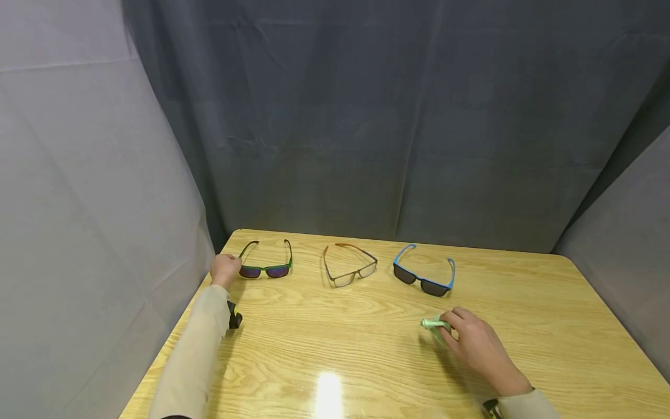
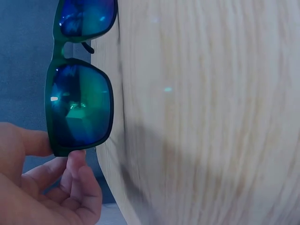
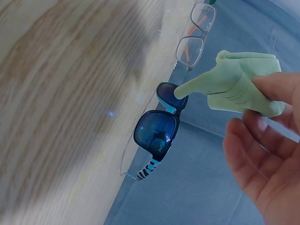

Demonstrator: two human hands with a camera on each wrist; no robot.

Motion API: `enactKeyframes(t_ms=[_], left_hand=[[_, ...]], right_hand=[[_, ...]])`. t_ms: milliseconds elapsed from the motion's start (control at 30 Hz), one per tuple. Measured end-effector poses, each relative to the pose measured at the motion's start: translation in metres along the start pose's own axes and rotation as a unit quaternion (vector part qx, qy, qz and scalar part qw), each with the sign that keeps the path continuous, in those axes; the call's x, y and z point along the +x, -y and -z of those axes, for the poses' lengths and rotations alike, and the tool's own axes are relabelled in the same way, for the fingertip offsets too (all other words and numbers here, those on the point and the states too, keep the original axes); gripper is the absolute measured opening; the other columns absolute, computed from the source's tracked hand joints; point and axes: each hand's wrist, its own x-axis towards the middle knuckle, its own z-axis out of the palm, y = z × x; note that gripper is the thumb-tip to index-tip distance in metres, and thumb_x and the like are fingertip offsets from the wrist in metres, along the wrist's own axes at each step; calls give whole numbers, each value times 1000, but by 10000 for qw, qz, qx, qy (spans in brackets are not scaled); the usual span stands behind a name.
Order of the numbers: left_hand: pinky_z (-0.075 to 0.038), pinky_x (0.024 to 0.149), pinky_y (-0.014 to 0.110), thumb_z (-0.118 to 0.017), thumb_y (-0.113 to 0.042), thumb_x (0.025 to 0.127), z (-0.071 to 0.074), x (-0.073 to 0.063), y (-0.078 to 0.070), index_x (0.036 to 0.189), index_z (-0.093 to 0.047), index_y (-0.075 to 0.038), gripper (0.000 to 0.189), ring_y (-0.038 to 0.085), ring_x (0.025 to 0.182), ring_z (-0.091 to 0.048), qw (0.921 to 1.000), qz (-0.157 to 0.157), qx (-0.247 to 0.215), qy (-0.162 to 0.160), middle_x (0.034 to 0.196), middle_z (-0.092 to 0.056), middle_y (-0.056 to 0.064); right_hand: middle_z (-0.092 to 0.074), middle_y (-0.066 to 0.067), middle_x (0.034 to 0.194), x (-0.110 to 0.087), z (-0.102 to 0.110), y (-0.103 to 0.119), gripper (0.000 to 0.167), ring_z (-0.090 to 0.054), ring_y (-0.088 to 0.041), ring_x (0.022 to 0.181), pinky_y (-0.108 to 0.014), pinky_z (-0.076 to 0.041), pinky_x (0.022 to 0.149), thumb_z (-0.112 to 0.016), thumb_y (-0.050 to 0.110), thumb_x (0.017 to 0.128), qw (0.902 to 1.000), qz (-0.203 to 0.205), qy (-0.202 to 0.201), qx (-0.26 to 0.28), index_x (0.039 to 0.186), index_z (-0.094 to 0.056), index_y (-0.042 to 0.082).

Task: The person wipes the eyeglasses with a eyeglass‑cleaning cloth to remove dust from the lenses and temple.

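Observation:
My left hand (image 1: 225, 269) pinches the outer front corner of the green-framed sunglasses (image 1: 265, 271) at the table's far left. Close up in the left wrist view, thumb and fingertips meet at the frame's end beside a blue-green mirrored lens (image 2: 80, 105); the temples are unfolded. At the right, over the table, my right hand (image 1: 473, 340) holds a light green cloth (image 1: 433, 322) between thumb and fingers. The right wrist view shows the cloth (image 3: 234, 82) bunched, with a narrow rolled end sticking out and overlapping the blue sunglasses (image 3: 157, 133) behind.
Thin-framed eyeglasses (image 1: 344, 280) with orange-brown temples lie unfolded mid-table at the back. Right of them sit the black-and-blue sunglasses (image 1: 421, 280), temples unfolded. Dark grey curtain (image 1: 335, 128) hangs behind the wooden table (image 1: 293, 337), and pale cloth walls (image 1: 78, 203) flank it.

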Motion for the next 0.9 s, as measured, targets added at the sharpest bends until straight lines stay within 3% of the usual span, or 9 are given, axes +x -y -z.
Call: enactKeyframes(t_ms=[200,400,467,533,633,667,767,900], left_hand=[[-21,43,29,-46,-10,90,1,4,6,54,-36,-14,38,14,42,-18,9999,69,-156,-3,47,-22,-2],[-28,47,31,-46,-17,93,2,7,5,62,-39,-12,33,16,45,-24,9991,146,-237,328,51,-27,1],[-38,53,36,-46,-20,95,4,5,2,74,-50,-4,26,22,54,-39,9992,91,-6,395,62,-43,8],[-46,68,44,-44,-22,96,6,1,-3,99,-56,4,29,34,76,-53,9986,-14,270,444,87,-55,21],[-41,91,54,-43,-24,98,7,-8,-17,131,-45,10,47,45,114,-46,9950,-462,799,382,127,-46,31],[-40,93,54,-42,-24,99,6,-12,-22,133,-43,10,49,46,117,-44,9932,-643,891,386,131,-45,31],[-45,87,52,-44,-23,99,0,-26,-44,131,-50,7,44,43,109,-53,9866,-1271,940,394,128,-51,26],[-52,74,44,-49,-21,98,-14,-49,-74,118,-64,-3,31,31,89,-63,9691,-2179,1028,537,113,-64,15]], right_hand=[[-51,7,77,0,-2,0,23,-39,-3,62,-20,-37,48,-84,7,67,10000,0,-63,-76,79,-65,14],[-56,5,80,1,-4,-4,22,-50,-13,72,-30,-45,57,-82,6,67,9996,108,-231,-100,74,-63,14],[-59,4,79,3,-5,-4,21,-53,-15,73,-34,-47,60,-81,6,67,9995,168,-256,-118,74,-63,13],[-62,3,78,4,-5,-5,20,-55,-17,73,-36,-47,62,-81,7,67,9993,212,-266,-150,74,-63,12],[-63,4,75,4,-6,-4,19,-55,-17,71,-36,-45,61,-81,9,66,9992,230,-271,-199,73,-64,12],[-63,4,74,4,-7,-4,18,-55,-17,71,-37,-44,61,-82,10,66,9992,227,-267,-212,72,-64,12],[-62,4,71,4,-7,-3,18,-56,-17,70,-37,-44,61,-82,11,65,9991,212,-252,-257,72,-65,11],[-64,3,71,5,-7,-1,18,-58,-18,68,-38,-45,61,-82,12,65,9989,247,-235,-312,74,-67,9]])
